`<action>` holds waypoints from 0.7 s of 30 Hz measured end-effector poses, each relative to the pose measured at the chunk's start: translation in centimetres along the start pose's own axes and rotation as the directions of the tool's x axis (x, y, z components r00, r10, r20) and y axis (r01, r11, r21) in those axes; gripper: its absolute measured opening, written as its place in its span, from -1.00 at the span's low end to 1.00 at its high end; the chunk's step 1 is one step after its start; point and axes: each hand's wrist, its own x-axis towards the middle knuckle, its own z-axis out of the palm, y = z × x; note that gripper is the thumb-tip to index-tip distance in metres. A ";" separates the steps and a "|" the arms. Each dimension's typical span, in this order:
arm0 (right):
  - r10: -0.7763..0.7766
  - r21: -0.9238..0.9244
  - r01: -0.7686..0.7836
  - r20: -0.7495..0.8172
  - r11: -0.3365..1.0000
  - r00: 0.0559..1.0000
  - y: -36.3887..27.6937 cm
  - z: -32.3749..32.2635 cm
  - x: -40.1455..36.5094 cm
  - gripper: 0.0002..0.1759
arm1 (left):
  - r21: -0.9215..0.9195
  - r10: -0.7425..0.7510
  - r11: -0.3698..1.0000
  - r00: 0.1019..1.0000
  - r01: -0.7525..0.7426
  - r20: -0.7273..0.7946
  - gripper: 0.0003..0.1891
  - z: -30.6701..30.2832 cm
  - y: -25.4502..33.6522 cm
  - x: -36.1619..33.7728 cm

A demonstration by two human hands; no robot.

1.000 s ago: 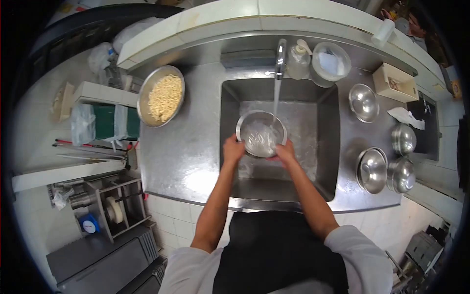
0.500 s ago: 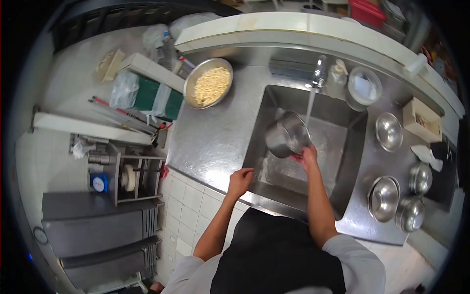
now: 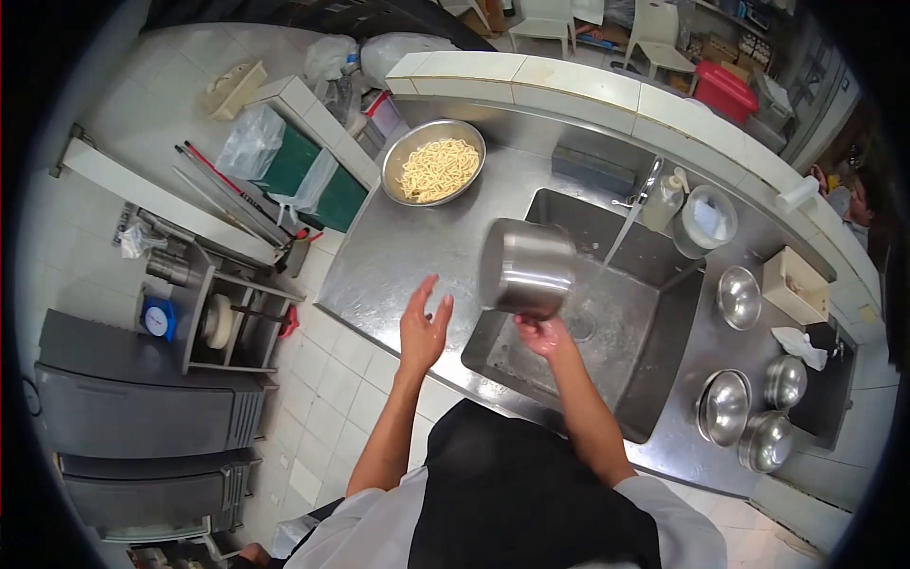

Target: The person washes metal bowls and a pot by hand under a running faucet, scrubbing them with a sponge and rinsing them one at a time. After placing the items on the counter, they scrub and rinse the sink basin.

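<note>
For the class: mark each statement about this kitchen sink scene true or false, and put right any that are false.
1. The right hand holds a steel bowl tipped on its side. True.
2. The left hand grips the same bowl. False: it is open, fingers spread, and touches nothing.
3. The tap is turned off. False: water runs from it into the sink.
4. A noodle bowl stands on the counter left of the sink. True.
5. Other steel bowls sit on the counter right of the sink. True.
</note>
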 end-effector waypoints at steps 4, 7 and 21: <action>-0.080 -0.555 -0.064 -0.231 0.830 0.970 0.7 10.4 -1.3 -0.71 | -0.475 -0.332 0.805 0.934 0.354 0.134 -0.37 -2.0 -1.6 3.7; -0.491 -0.822 0.048 -0.291 0.567 0.821 1.1 11.3 -3.2 -0.60 | -0.477 -0.358 0.746 0.884 0.464 0.301 -0.37 -1.9 -5.5 3.0; -0.157 0.294 0.202 -0.171 0.934 0.973 6.6 -7.9 -11.3 -0.64 | -0.416 0.012 0.871 0.833 0.262 0.552 -0.38 5.8 -10.0 2.8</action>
